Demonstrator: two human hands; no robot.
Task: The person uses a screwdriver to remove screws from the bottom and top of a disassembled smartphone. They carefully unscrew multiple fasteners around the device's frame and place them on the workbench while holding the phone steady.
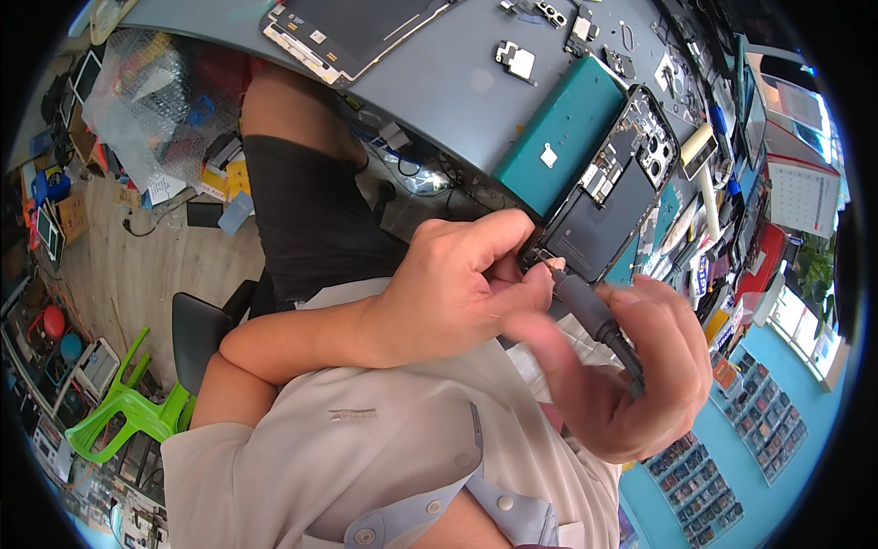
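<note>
An opened smartphone (594,210), with its black battery, boards and camera openings bare, lies tilted along the edge of a teal box (558,137). My left hand (457,284) is closed at the phone's near end, thumb and curled fingers around its lower corner; the fingertips are partly hidden. In my right hand (649,366) is a dark grey screwdriver (590,306), slanting with its tip at the phone's near end, beside my left thumb. The right thumb is blurred. A small silvery metal plate (548,156) sits on the teal box.
A detached phone screen (357,37) lies on the grey table (439,101) at far left. Small phone parts, including a metal-covered module (518,61), are scattered toward the back. Tools crowd the right side, near a white-handled roller-like tool (699,151). A green plastic stool (137,412) stands at left.
</note>
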